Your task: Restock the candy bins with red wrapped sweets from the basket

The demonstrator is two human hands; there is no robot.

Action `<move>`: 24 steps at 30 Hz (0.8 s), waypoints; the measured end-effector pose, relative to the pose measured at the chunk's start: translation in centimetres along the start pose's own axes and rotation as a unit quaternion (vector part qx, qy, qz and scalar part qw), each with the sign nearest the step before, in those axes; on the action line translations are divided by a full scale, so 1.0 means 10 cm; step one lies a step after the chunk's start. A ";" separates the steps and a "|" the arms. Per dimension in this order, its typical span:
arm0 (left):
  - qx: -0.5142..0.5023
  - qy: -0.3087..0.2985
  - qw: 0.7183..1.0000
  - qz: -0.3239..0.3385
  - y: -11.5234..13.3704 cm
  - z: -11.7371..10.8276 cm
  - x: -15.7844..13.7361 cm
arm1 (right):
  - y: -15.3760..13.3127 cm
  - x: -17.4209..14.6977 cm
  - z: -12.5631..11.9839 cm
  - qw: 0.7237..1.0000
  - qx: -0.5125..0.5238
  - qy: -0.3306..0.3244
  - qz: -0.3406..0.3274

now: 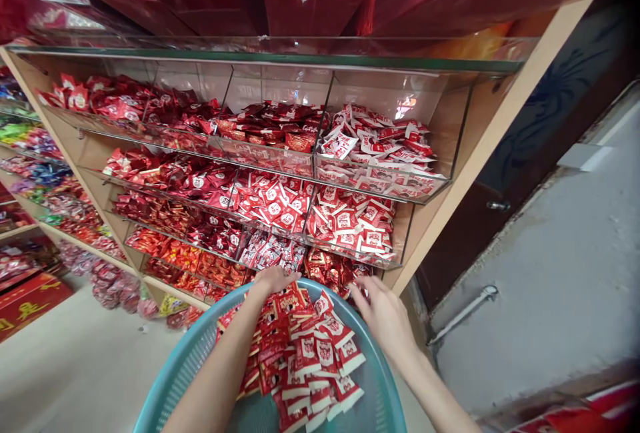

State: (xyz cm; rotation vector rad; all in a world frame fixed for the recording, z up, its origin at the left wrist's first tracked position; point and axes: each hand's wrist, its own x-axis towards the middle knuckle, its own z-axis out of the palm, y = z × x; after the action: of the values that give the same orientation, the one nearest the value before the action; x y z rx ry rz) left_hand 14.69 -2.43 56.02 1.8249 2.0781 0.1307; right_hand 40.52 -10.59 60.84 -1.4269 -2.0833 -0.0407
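Shelving (500, 136): pale wood, glass shelves (270, 58), beyond the left hand (273, 280)
Door (450, 253): dark, metal handle (498, 206), beyond and right of the right hand (384, 313)
Wall (560, 266): grey, rough-edged, right of that hand
Pipe (463, 317): white, against the wall, right of that hand
Floor (95, 353): pale, left of the left hand
Light (406, 106): bright glare on the back panel (367, 90), beyond the right hand

"What do you count?"
"One basket (170, 368), one left hand (273, 280), one right hand (381, 310)."
"And packets (325, 353)?"
"Dozens in the basket, overlapping too much for an exact number."
"Anything else?"
"One pipe (463, 318), one door handle (497, 206)."
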 end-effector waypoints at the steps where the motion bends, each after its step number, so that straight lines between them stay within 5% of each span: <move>1: 0.001 0.000 1.000 0.001 0.01 -0.01 -0.01 | 0.00 0.09 -0.09 0.999 0.004 0.037 -0.007; 6: 0.009 -0.003 1.000 0.002 0.05 -0.02 -0.03 | -0.02 0.61 -0.36 0.984 -0.114 0.136 -0.001; 10: 0.010 -0.001 1.000 0.010 0.07 -0.02 -0.04 | -0.06 0.94 -0.35 0.966 -0.242 0.076 0.044; 15: 0.008 -0.001 1.000 0.011 0.07 -0.02 -0.04 | -0.03 1.10 -0.28 0.964 -0.236 -0.012 0.119; 24: 0.000 0.003 1.000 -0.003 0.05 0.00 -0.02 | -0.19 1.00 -0.50 0.964 -0.245 -0.030 0.100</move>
State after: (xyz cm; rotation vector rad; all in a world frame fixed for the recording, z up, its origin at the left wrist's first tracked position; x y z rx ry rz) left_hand 15.20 -2.58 56.27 1.8200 2.0867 0.1355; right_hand 38.87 -4.76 70.38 -1.9449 -2.0518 -0.4651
